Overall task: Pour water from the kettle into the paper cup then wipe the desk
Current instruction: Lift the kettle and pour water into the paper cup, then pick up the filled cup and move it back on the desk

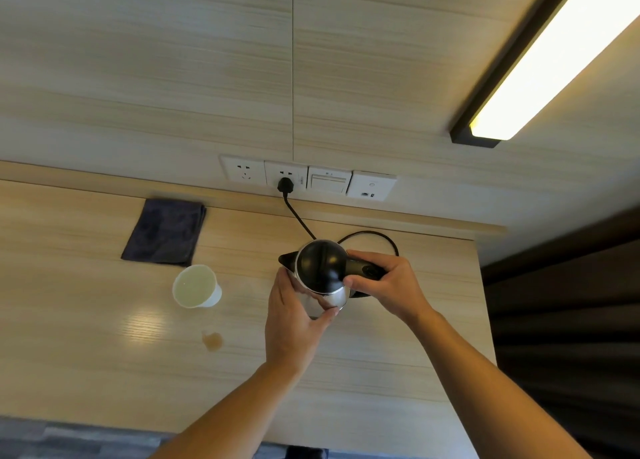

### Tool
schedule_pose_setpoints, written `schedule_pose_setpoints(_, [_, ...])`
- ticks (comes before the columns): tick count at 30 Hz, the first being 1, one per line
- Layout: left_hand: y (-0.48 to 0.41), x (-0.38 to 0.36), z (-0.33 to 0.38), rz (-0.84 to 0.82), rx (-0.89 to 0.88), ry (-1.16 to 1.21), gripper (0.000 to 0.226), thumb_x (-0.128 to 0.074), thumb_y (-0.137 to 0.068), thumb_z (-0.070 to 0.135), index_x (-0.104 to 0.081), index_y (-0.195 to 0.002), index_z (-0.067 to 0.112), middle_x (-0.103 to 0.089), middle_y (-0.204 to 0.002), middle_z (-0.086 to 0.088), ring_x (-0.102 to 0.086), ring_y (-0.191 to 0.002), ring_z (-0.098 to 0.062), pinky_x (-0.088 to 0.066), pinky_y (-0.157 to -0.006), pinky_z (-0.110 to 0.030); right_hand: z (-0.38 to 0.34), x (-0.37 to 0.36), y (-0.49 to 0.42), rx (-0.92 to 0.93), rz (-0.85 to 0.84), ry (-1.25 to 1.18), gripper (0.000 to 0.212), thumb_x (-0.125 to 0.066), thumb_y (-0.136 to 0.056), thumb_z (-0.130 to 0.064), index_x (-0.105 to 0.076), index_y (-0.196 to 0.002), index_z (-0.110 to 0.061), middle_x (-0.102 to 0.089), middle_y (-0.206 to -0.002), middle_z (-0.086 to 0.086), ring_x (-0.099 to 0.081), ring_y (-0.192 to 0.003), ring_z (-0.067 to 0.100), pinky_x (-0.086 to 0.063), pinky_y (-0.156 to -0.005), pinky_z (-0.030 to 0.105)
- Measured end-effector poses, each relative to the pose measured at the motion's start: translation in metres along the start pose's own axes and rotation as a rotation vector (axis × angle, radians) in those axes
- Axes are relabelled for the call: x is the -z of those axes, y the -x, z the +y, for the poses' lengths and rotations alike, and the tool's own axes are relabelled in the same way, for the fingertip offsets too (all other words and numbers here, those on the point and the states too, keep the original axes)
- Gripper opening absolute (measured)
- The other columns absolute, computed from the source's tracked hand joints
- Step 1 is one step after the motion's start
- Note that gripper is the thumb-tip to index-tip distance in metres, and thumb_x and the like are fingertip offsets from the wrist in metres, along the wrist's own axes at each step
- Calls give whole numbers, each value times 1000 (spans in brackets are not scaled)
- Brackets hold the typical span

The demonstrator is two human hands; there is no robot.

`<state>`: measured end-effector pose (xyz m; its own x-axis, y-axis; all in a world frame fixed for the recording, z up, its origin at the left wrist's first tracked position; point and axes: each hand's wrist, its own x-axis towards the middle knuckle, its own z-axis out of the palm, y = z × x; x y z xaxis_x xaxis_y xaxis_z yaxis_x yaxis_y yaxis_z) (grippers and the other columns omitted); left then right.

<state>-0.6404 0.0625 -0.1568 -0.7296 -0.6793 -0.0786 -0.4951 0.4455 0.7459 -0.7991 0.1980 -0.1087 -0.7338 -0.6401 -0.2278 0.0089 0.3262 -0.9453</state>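
A steel kettle (320, 271) with a black lid stands upright on the wooden desk (86, 354), its spout pointing left. My right hand (388, 285) grips its black handle. My left hand (294, 316) holds the shiny steel body from the front. A white paper cup (195, 287) with pale liquid inside stands to the kettle's left, apart from it. Behind the cup lies a folded dark cloth (164, 231). A small brownish puddle (212, 340) sits on the desk in front of the cup.
A black cord (298, 217) runs from the kettle to a plug (285, 184) in the wall socket strip. A lit lamp (554, 60) hangs at upper right. The desk's right edge (485, 320) borders a dark curtain.
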Motion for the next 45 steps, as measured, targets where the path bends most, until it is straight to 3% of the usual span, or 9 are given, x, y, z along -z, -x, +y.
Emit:
schedule_pose_setpoints(7, [1,3,-5,-44,-8,7,124,-90,-67,57,-22,-160,14,-44,-157,-8,-47,-143,-26,-55,-107,-46,-4,5,4,-51,-34,86,49,-90,-79,-26,-73,-124,-32,-78,-110,-4,-72,-101,7,-60,-84,25])
schedule_pose_setpoints(11, [2,35,-16,-95,-37,1,123,-87,-72,55,-18,-162,8,-33,-166,-14,-32,-153,-28,-36,-118,-34,-15,10,4,-8,-50,410,75,-84,-74,-56,-62,-140,-30,-63,-119,-13,-59,-106,6,-44,-91,21])
schedule_pose_setpoints(15, [-3,96,-38,-128,-113,-12,117,-84,-76,53,-18,-164,12,-31,-169,-10,-30,-155,-23,-34,-123,-42,-37,0,12,161,69,700,85,-70,-74,-74,-60,-144,-27,-58,-136,-7,-47,-127,14,-38,-108,40])
schedule_pose_setpoints(18, [-13,146,-59,-134,-177,-114,116,-88,-73,47,-23,-162,12,-39,-164,-13,-40,-149,-29,-40,-117,-47,-65,-36,16,305,97,837,79,-65,-79,-70,-59,-143,-23,-61,-136,-1,-51,-128,21,-43,-109,49])
schedule_pose_setpoints(23, [-46,211,-106,-257,-188,-245,117,-96,-68,39,-30,-159,7,-43,-160,-12,-42,-146,-27,-36,-114,-36,-96,-135,24,541,15,906,69,-70,-88,-54,-58,-143,-14,-63,-129,6,-59,-117,24,-51,-95,39])
schedule_pose_setpoints(27, [-71,234,-139,-438,-234,-302,111,-94,-71,40,-32,-158,11,-42,-160,-4,-40,-145,-21,-34,-109,-28,-88,-210,19,336,-99,935,86,-76,-86,-53,-42,-155,-14,-55,-141,8,-60,-119,28,-56,-90,42])
schedule_pose_setpoints(31, [-95,229,-167,-528,-239,-348,102,-91,-72,42,-37,-155,16,-48,-156,-2,-48,-141,-23,-42,-111,-36,-62,-253,-1,5,-131,873,108,-82,-81,-53,-24,-162,-12,-43,-156,10,-53,-133,30,-50,-103,43])
schedule_pose_setpoints(36, [-111,209,-182,-560,-221,-277,93,-93,-70,39,-47,-149,21,-59,-145,2,-57,-132,-23,-47,-107,-38,-34,-284,-23,-163,-66,722,103,-89,-76,-46,-34,-157,-15,-51,-152,6,-54,-133,25,-50,-106,43])
schedule_pose_setpoints(45, [-117,193,-183,-475,-170,-30,74,-99,-66,23,-65,-132,18,-74,-123,1,-66,-113,-17,-55,-99,-37,-21,-294,-31,-163,71,560,71,-93,-74,-31,-57,-134,-17,-68,-125,1,-63,-109,18,-56,-91,40])
